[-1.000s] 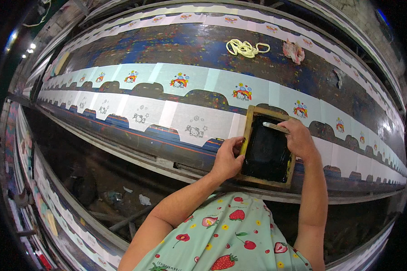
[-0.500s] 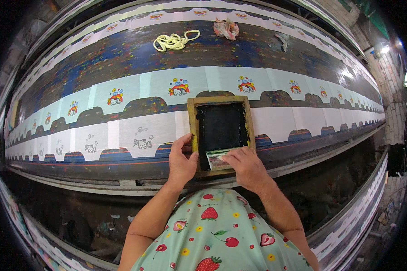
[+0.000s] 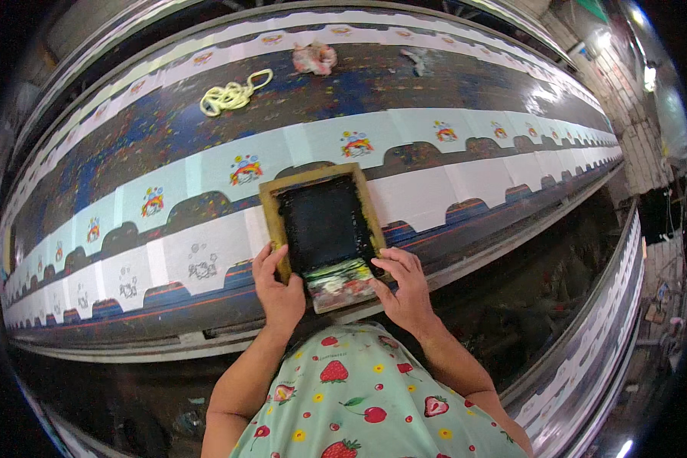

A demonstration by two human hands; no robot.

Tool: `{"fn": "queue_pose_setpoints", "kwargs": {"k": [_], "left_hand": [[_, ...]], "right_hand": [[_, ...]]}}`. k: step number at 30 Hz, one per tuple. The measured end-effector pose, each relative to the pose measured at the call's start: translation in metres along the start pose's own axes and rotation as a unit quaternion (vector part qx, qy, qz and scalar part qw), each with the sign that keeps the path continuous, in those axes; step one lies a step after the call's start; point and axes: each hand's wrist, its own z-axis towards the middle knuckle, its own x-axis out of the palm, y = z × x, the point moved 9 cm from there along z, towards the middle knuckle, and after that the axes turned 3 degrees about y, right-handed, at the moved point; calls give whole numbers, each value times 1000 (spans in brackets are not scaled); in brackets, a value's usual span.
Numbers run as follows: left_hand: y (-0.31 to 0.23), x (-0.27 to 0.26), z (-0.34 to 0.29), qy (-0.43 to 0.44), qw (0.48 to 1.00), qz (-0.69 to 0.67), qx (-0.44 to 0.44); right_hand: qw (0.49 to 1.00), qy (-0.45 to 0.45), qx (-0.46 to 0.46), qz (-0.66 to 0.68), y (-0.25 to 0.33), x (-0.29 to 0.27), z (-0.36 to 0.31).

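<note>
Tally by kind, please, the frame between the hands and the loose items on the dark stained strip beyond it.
Yellowish brown rectangular wooden frame: 1
Pale yellow looped cord: 1
Crumpled pinkish wad: 1
Crumpled grey scrap: 1
Total: 4

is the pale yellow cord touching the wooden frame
Apart. The head view shows the pale yellow cord lying beyond the wooden frame, with dark tabletop and part of a pale strip between them.

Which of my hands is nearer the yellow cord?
Left. Your left hand shows below and slightly right of the yellow cord; your right hand, below and much farther right.
</note>
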Motion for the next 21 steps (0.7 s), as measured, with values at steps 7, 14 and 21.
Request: {"fn": "queue_pose_setpoints", "kwargs": {"k": [7,14,21], "left_hand": [[-28,26,-5,-27,998,-29,49],[-80,142,-16,-38,996,-29,69],[-105,221,-24,-40,998,-36,38]], "right_hand": [[988,8,71,140,-64,-17,-28],[993,-36,29,111,-146,-104,-41],[993,-19,11,112,-207,-161,-43]]}}
